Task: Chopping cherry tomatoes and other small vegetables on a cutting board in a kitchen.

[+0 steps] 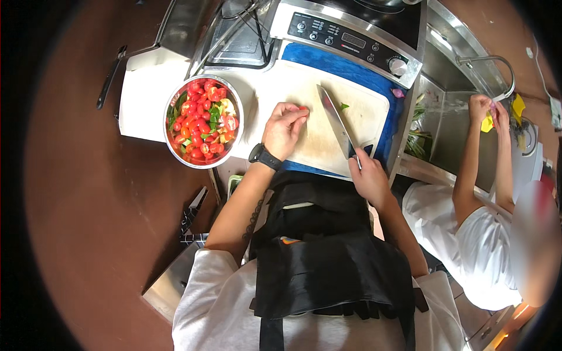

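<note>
My left hand [281,131] is over the left part of a white cutting board [369,103], pinching a small red piece of food [303,108], probably tomato, between its fingertips. A broad-bladed kitchen knife [336,116] is gripped in my right hand [371,177] at the board's lower right. Its blade points up and away from me, apart from the left fingers. Beyond the blade lies a scrap of green leaf [344,106]. To the left, a round metal bowl [241,127] holds cut red and yellow cherry tomatoes [202,125] with green leaves.
A blue cloth [325,59] lies under the board, with an induction cooker [347,37] behind it. A small purple shallot or onion [398,93] sits near the right edge. Further right, another person's hands [487,112] work over a metal sink [456,127] with greens inside.
</note>
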`<state>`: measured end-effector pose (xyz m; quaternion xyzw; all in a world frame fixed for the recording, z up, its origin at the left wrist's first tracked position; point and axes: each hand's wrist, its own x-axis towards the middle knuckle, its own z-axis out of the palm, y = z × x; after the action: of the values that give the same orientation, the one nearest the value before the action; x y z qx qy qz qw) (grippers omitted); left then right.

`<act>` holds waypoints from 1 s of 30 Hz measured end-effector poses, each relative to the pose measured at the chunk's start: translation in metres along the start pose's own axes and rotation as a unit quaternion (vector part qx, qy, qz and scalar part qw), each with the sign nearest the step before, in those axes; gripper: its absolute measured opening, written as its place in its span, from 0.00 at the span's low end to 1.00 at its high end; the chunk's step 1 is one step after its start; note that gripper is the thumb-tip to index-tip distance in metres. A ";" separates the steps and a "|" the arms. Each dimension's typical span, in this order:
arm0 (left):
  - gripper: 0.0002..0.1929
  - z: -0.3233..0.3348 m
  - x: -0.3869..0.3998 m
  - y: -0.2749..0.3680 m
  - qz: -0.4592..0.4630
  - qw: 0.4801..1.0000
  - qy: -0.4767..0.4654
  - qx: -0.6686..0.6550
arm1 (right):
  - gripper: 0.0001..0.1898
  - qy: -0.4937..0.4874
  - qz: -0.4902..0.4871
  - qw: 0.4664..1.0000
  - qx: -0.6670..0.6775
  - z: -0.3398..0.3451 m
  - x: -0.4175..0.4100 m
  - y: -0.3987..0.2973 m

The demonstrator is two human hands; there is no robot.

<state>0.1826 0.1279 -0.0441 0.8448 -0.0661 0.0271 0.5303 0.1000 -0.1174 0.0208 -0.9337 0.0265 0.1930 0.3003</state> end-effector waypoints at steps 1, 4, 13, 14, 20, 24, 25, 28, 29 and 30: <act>0.08 0.002 0.001 -0.001 0.001 1.000 -0.004 0.000 | 0.19 0.001 0.003 1.000 0.002 0.000 0.001 -0.002; 0.06 0.010 0.002 -0.007 -0.135 0.982 0.038 -0.126 | 0.16 -0.013 -0.002 1.000 0.016 -0.007 0.003 -0.014; 0.06 0.019 -0.003 -0.019 -0.143 0.977 0.065 -0.147 | 0.12 -0.094 0.004 0.995 0.032 -0.016 0.006 -0.031; 0.06 0.019 -0.002 -0.018 -0.140 0.979 0.059 -0.133 | 0.12 -0.095 0.005 0.995 0.032 -0.014 0.008 -0.030; 0.06 0.018 -0.003 -0.020 -0.152 0.970 0.073 -0.175 | 0.12 -0.090 -0.007 0.995 0.040 -0.003 0.041 -0.041; 0.05 0.018 0.001 -0.013 -0.142 0.978 0.062 -0.141 | 0.13 -0.050 -0.055 0.996 0.057 0.023 0.088 -0.045; 0.05 0.017 0.001 -0.012 -0.147 0.977 0.063 -0.140 | 0.13 -0.050 -0.055 0.995 0.069 0.028 0.096 -0.047; 0.06 0.017 -0.006 -0.016 -0.162 0.974 0.071 -0.138 | 0.13 -0.081 -0.039 0.994 0.059 0.030 0.078 -0.038; 0.07 0.017 -0.007 -0.019 -0.169 0.973 0.077 -0.140 | 0.12 -0.112 -0.023 0.992 0.051 0.027 0.065 -0.031; 0.06 0.018 -0.006 -0.021 -0.172 0.970 0.078 -0.154 | 0.12 -0.120 -0.024 0.992 0.042 0.017 0.045 -0.023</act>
<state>0.1790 0.1215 -0.0716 0.7472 0.1187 -0.0089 0.6539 0.1391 -0.0858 0.0038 -0.8908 -0.0236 0.2947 0.3450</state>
